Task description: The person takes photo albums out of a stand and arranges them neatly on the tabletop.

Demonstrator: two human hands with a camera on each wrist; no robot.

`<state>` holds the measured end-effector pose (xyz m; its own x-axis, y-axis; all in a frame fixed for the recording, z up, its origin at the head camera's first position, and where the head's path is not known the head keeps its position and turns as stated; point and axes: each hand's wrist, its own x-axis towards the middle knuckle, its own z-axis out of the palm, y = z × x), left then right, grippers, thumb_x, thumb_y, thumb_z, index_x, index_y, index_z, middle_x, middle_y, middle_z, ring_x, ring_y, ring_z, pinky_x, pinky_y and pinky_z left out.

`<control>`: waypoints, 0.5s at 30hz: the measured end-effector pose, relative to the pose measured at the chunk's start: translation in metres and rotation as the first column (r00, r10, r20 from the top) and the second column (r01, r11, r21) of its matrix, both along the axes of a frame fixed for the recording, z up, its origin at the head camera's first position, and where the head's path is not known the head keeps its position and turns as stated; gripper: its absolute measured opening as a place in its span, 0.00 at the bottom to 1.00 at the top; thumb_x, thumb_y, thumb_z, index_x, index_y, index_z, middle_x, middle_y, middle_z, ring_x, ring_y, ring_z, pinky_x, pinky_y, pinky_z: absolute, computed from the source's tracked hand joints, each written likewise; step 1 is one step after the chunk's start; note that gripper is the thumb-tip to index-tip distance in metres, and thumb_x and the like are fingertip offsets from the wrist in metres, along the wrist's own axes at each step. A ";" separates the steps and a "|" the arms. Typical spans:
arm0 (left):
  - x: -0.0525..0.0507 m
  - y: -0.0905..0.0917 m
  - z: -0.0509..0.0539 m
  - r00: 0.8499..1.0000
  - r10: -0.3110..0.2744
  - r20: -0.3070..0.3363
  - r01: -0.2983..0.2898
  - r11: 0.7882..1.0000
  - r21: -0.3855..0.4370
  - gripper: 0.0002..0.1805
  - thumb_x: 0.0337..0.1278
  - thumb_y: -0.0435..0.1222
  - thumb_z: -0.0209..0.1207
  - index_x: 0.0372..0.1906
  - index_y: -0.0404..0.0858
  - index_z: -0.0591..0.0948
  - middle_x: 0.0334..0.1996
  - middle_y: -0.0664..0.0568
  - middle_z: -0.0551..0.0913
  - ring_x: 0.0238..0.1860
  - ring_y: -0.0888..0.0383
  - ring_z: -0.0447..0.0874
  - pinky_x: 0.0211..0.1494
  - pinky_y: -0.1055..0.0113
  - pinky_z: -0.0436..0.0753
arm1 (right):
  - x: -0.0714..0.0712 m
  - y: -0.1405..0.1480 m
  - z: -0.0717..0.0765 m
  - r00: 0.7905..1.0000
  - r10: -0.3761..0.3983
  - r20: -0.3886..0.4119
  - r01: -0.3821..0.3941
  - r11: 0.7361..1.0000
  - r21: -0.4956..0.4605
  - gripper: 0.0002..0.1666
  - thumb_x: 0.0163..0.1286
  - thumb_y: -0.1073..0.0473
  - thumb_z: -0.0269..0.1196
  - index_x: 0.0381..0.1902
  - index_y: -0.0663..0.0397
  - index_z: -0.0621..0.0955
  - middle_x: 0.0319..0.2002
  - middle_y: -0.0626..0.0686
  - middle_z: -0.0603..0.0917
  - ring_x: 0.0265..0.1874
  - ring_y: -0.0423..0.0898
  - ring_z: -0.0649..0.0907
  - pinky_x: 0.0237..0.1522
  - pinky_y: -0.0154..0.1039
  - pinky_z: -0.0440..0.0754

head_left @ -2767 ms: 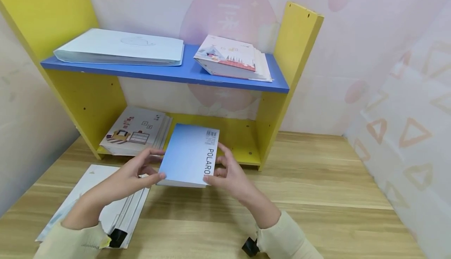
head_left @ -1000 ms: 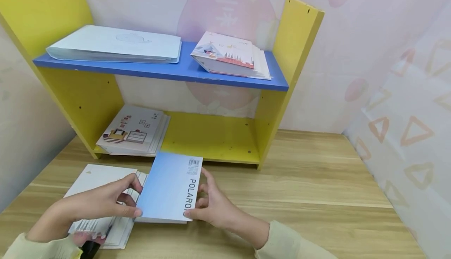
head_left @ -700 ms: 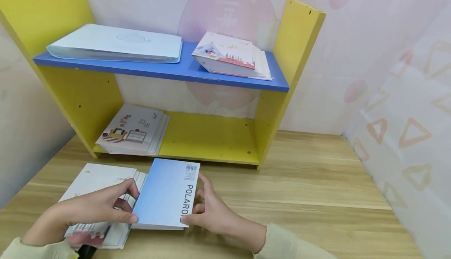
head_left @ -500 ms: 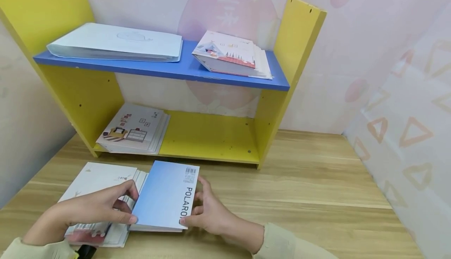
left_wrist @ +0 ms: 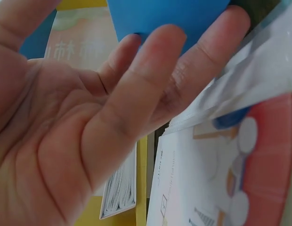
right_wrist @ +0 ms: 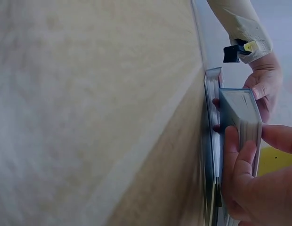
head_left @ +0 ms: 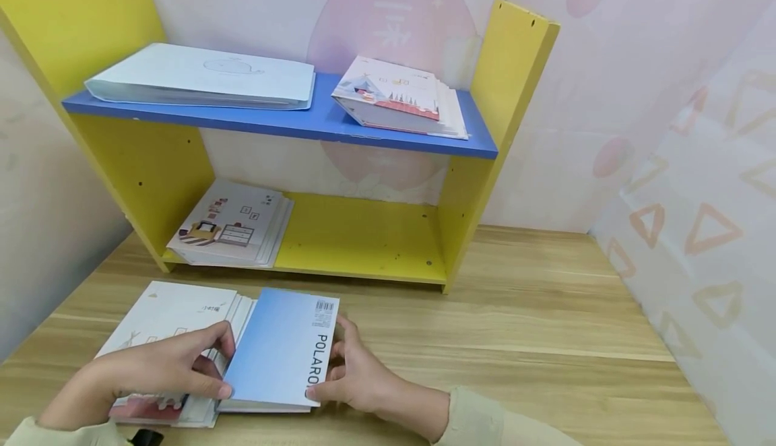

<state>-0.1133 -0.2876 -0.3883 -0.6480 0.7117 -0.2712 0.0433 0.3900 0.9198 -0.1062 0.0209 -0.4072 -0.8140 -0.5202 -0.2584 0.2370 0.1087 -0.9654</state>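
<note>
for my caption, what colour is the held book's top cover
The top cover is blue fading to white, clearest in head view.

A small study or reading corner is shown; whether it belongs to a home or a classroom cannot be told. A wood-grain tabletop is topped by a yellow-and-blue shelf unit, illustrated books are kept on 2 levels, and pastel-patterned walls are seen behind.
</note>
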 end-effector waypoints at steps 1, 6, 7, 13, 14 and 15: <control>0.000 0.000 0.000 1.000 -0.004 0.007 0.004 1.000 0.006 0.20 0.65 0.32 0.61 0.48 0.28 0.61 0.33 0.51 0.75 0.35 0.62 0.84 0.34 0.72 0.71 | 0.000 0.000 -0.001 1.000 0.001 0.004 -0.001 1.000 -0.003 0.69 0.52 0.82 0.68 0.79 0.52 0.40 0.48 0.58 0.78 0.34 0.47 0.85 0.37 0.39 0.86; 0.000 -0.001 -0.003 1.000 -0.014 0.026 0.013 1.000 0.018 0.20 0.66 0.32 0.61 0.47 0.27 0.62 0.34 0.50 0.76 0.36 0.60 0.86 0.35 0.72 0.73 | 0.000 -0.001 -0.005 1.000 -0.006 0.012 0.006 1.000 -0.006 0.69 0.51 0.83 0.67 0.79 0.52 0.41 0.47 0.57 0.78 0.34 0.48 0.85 0.37 0.40 0.86; 0.000 -0.001 -0.003 1.000 -0.013 0.026 0.013 1.000 0.017 0.20 0.66 0.32 0.61 0.47 0.28 0.62 0.34 0.50 0.76 0.37 0.59 0.86 0.35 0.72 0.73 | 0.000 -0.002 -0.006 1.000 -0.010 0.010 0.010 1.000 -0.006 0.68 0.51 0.83 0.67 0.79 0.52 0.41 0.47 0.57 0.78 0.34 0.48 0.85 0.37 0.40 0.86; -0.002 0.000 -0.003 1.000 -0.001 0.014 0.002 1.000 -0.016 0.19 0.64 0.33 0.62 0.47 0.29 0.63 0.37 0.47 0.74 0.39 0.58 0.87 0.37 0.72 0.74 | 0.000 -0.002 -0.009 1.000 -0.021 0.015 0.021 1.000 -0.006 0.68 0.51 0.84 0.67 0.79 0.51 0.43 0.45 0.57 0.79 0.33 0.48 0.84 0.36 0.39 0.86; -0.002 0.001 -0.003 1.000 0.002 0.005 -0.002 1.000 -0.026 0.19 0.64 0.33 0.62 0.47 0.30 0.64 0.37 0.47 0.74 0.39 0.59 0.86 0.37 0.73 0.74 | 0.000 -0.002 -0.009 1.000 -0.022 0.020 0.022 1.000 -0.009 0.68 0.51 0.84 0.67 0.79 0.51 0.43 0.45 0.57 0.79 0.33 0.48 0.84 0.36 0.39 0.86; -0.003 0.002 -0.002 1.000 0.005 -0.003 -0.005 0.999 -0.033 0.19 0.64 0.33 0.63 0.47 0.30 0.64 0.37 0.47 0.74 0.39 0.59 0.86 0.37 0.73 0.75 | 0.000 -0.002 -0.010 0.999 -0.023 0.025 0.023 1.000 -0.013 0.68 0.51 0.84 0.67 0.79 0.51 0.42 0.44 0.57 0.79 0.33 0.49 0.84 0.36 0.39 0.86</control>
<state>-0.1161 -0.2855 -0.3902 -0.6525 0.6991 -0.2925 0.0439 0.4202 0.9064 -0.1062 0.0194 -0.4168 -0.8190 -0.5051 -0.2723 0.2634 0.0907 -0.9604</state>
